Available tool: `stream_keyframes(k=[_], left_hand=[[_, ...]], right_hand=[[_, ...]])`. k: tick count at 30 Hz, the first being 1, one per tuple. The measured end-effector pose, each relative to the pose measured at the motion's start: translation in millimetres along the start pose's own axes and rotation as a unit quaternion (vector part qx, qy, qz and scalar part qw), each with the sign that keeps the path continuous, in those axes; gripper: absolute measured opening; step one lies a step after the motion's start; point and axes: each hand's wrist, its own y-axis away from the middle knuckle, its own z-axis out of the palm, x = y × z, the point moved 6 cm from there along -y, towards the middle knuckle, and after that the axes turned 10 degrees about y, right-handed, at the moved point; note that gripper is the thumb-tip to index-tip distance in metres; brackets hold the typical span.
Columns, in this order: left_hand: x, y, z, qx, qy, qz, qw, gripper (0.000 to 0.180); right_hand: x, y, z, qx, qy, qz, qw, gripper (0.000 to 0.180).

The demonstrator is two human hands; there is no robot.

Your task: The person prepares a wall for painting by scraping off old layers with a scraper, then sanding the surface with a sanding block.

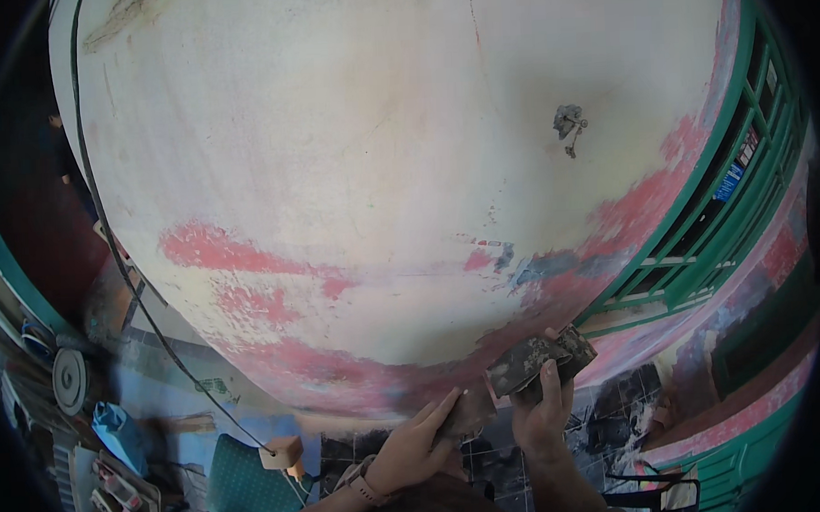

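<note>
A cream wall (378, 148) with worn red and pink paint patches fills most of the view. My right hand (540, 415) holds a dark, dirty piece of sandpaper (538, 358) against the wall's lower red band. My left hand (418, 448), with a watch on the wrist, has its fingers stretched flat against the wall just left of the sandpaper, over a dark scuffed spot (467, 416).
A green window frame with bars (728, 215) stands at the right. A black cable (122, 259) runs down the wall's left edge to a small box (281, 451). A teal chair (242, 492), a blue bag (116, 432) and clutter lie at lower left.
</note>
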Motion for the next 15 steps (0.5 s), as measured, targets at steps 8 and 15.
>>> stream_keyframes(k=[8,15], left_hand=[[6.8,-3.3,-18.2,0.028,0.061,0.029,0.997,0.075],[16.5,-3.2,-23.1,0.053,0.135,-0.014,0.989,0.079]], right_hand=[[22.4,-1.4,15.9,-0.156,0.1,0.06,0.981,0.057],[37.3,9.8,19.3,-0.205,0.164,0.061,0.963,0.059]])
